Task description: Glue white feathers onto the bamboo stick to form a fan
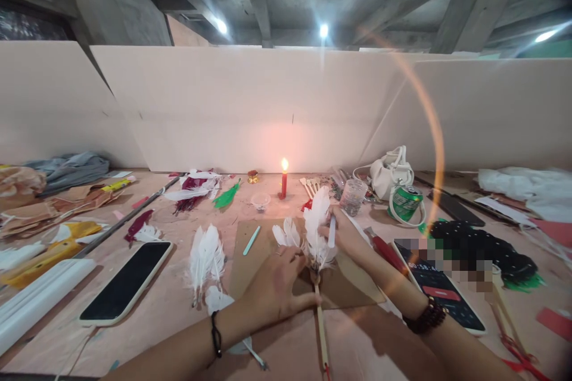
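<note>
A feather fan with a slim wooden handle (320, 330) and white feathers (317, 220) lies over a brown board (357, 280). My left hand (279, 283) is closed around the fan where the feathers meet the handle, its thumb against the wood. Beside the feathers on the right, my right hand (346, 235) pinches a slim white strip (332, 232); its exact kind is unclear. A turquoise tool (251, 240) rests on the board. Loose white feathers (207, 262) lie left of the board, and more are partly hidden under my left forearm.
A lit red candle (283, 184) stands behind the board, with a clear shallow dish (260, 201) beside it. Phones lie left (127, 283) and right (440, 286). At the back right are a plastic cup (353, 197), a green can (404, 203) and a white bag (388, 174).
</note>
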`<state>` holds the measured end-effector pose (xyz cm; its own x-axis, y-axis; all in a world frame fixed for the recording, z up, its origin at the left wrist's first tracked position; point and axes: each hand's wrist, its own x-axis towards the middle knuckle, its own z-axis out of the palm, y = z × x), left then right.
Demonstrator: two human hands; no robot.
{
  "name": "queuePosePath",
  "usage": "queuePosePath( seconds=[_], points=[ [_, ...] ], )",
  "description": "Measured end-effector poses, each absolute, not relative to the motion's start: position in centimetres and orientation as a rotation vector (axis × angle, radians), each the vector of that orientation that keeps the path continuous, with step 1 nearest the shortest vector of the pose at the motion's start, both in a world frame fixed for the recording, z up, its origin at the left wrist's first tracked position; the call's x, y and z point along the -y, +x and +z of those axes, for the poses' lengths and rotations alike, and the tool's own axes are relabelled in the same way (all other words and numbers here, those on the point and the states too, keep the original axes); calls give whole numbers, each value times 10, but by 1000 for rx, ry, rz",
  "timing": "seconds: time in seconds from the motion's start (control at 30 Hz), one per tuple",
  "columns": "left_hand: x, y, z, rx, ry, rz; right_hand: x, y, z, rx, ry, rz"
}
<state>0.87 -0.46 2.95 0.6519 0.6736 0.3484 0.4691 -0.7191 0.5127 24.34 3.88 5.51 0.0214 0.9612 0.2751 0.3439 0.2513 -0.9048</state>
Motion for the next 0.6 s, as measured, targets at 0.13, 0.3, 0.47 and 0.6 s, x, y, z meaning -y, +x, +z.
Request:
queuePosePath(
  seconds=[0.13, 0.3, 0.47, 0.6],
  points=[
    [9, 10, 29, -888, 2666, 671, -53, 250, 39, 1534, -1382, 730],
    [8, 10, 28, -872, 2683, 704, -54, 251, 32, 1550, -1382, 736],
    [9, 10, 28, -867, 2704, 697, -55, 250, 27, 1581, -1367, 746],
    [8, 10, 28, -860, 2719, 714, -56, 249, 24, 1592, -1370, 731]
  ],
)
